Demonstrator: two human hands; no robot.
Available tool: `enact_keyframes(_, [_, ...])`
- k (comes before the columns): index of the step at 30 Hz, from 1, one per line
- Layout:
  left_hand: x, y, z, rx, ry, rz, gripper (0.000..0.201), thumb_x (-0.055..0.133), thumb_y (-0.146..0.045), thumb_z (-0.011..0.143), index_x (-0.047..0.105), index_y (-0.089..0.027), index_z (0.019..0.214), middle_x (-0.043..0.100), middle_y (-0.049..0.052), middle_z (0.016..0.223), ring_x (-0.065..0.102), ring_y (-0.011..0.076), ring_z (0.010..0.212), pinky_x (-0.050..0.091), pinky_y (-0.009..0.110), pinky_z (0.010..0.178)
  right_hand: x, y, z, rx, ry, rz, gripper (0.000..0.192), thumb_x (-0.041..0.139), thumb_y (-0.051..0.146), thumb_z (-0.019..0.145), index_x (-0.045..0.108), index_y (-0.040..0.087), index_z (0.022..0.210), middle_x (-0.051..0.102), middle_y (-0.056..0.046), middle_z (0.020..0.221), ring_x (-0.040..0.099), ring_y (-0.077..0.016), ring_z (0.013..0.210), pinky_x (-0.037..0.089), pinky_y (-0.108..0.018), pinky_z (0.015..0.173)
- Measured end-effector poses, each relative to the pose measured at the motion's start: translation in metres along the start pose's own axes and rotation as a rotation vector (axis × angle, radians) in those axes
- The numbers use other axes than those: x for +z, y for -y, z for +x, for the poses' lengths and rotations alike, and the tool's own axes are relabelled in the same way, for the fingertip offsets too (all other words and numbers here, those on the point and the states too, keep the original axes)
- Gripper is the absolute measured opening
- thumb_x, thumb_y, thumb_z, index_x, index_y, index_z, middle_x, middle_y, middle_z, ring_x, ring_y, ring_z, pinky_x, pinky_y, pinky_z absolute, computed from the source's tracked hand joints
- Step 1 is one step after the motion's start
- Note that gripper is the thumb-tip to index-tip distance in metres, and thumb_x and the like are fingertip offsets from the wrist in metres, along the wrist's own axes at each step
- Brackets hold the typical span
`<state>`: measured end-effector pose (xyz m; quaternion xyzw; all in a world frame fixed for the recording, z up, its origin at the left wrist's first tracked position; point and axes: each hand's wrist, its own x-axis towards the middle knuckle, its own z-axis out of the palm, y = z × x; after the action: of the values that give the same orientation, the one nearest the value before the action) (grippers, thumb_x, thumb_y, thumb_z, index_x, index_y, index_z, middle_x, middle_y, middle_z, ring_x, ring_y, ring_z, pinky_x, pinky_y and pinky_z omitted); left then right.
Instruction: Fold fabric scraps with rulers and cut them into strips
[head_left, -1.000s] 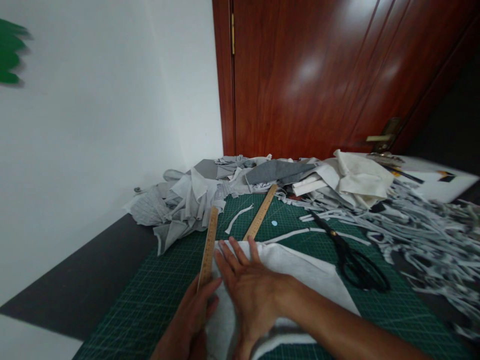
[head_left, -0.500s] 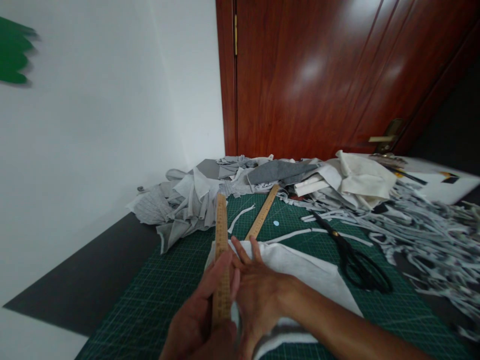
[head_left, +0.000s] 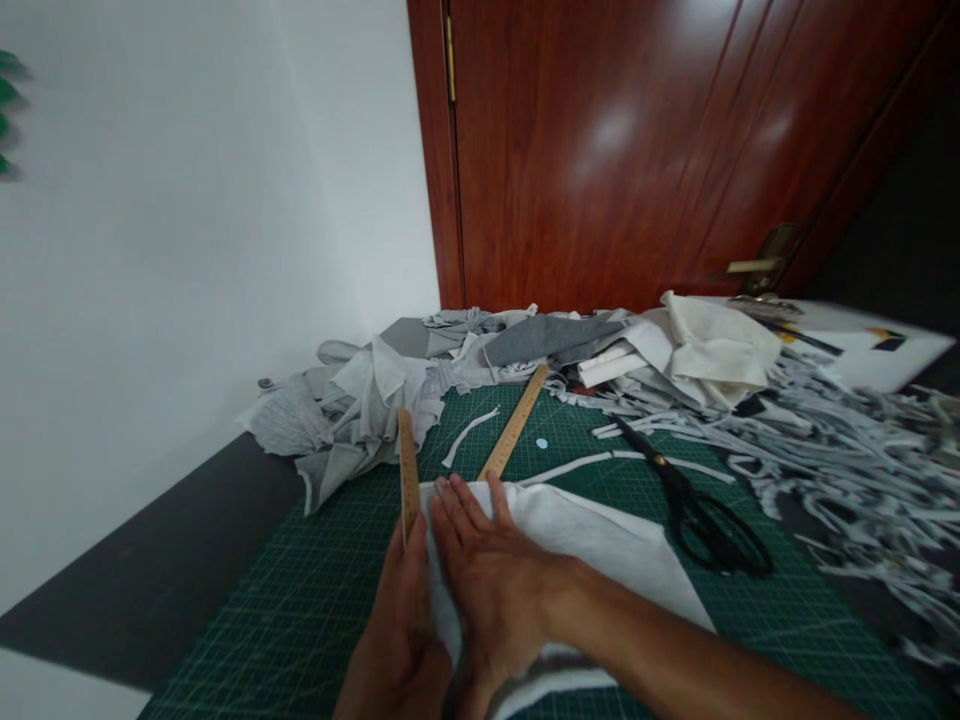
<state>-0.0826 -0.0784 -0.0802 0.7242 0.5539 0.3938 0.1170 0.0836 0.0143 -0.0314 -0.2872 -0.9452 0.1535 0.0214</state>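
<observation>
My left hand (head_left: 401, 615) grips a wooden ruler (head_left: 409, 465), tilted on its edge along the left side of a white cloth (head_left: 600, 540). The cloth lies on a green cutting mat (head_left: 270, 600). My right hand (head_left: 487, 570) rests flat on the cloth with fingers stretched forward, just right of the ruler. A second wooden ruler (head_left: 517, 425) lies on the mat beyond my right fingertips. The lower part of the held ruler is hidden behind my left hand.
Black scissors (head_left: 694, 510) lie on the mat at the right. Thin cloth strips (head_left: 472, 430) sit near the second ruler. Grey and white fabric scraps (head_left: 360, 400) pile at the back left, with more cut strips (head_left: 862, 480) at the right. A wooden door (head_left: 585, 150) stands behind.
The held ruler has moved left, off the cloth's top, and turned toward its edge. My right hand has shifted slightly left, its fingers closer together. The view has turned slightly right.
</observation>
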Motion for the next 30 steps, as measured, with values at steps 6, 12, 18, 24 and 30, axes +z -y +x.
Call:
enact_keyframes(6, [0.007, 0.015, 0.0, 0.113, 0.019, 0.12, 0.105, 0.053, -0.003, 0.085, 0.001, -0.036, 0.17, 0.006, 0.009, 0.179, 0.017, 0.043, 0.16, 0.03, 0.068, 0.124, 0.011, 0.0, 0.014, 0.111, -0.026, 0.035, 0.085, 0.056, 0.024, 0.104, 0.005, 0.016, 0.172, 0.012, -0.021, 0.177, 0.002, -0.0376, 0.163, -0.004, -0.067, 0.129])
enact_keyframes(12, [0.021, 0.016, 0.001, 0.155, 0.008, 0.182, 0.107, 0.065, -0.015, 0.092, -0.007, -0.03, 0.17, 0.013, 0.014, 0.178, 0.023, 0.0434, 0.159, 0.038, 0.064, 0.123, -0.015, 0.006, 0.0, 0.041, 0.022, 0.049, 0.103, 0.071, 0.036, 0.096, 0.007, 0.003, 0.169, 0.006, -0.027, 0.176, -0.005, -0.0383, 0.163, -0.008, -0.068, 0.127])
enact_keyframes(18, [0.023, 0.021, -0.003, 0.204, 0.065, 0.273, 0.101, 0.053, -0.016, 0.092, -0.012, -0.024, 0.169, 0.021, 0.018, 0.175, 0.034, 0.0421, 0.156, 0.045, 0.058, 0.119, -0.029, 0.008, -0.009, -0.006, 0.082, 0.061, 0.101, 0.072, 0.045, 0.097, 0.015, 0.001, 0.168, 0.002, -0.03, 0.175, -0.009, -0.0381, 0.163, -0.01, -0.07, 0.126])
enact_keyframes(24, [0.005, 0.024, -0.007, 0.206, 0.154, 0.338, 0.102, 0.06, -0.025, 0.086, 0.001, -0.026, 0.17, 0.035, 0.012, 0.171, 0.045, 0.0419, 0.15, 0.048, 0.049, 0.119, -0.023, 0.002, -0.012, -0.094, 0.093, 0.028, 0.149, 0.093, 0.061, 0.066, 0.003, -0.001, 0.168, -0.009, -0.032, 0.173, -0.016, -0.0425, 0.161, -0.013, -0.065, 0.126])
enact_keyframes(30, [-0.011, 0.011, -0.007, 0.376, 0.112, 0.504, 0.096, 0.055, -0.021, 0.091, 0.001, -0.016, 0.171, 0.025, 0.018, 0.173, 0.043, 0.0372, 0.152, 0.045, 0.047, 0.12, -0.028, 0.003, -0.019, -0.12, 0.067, 0.049, 0.155, 0.094, 0.066, 0.063, 0.004, -0.005, 0.167, -0.008, -0.033, 0.173, -0.015, -0.0392, 0.162, -0.012, -0.058, 0.13])
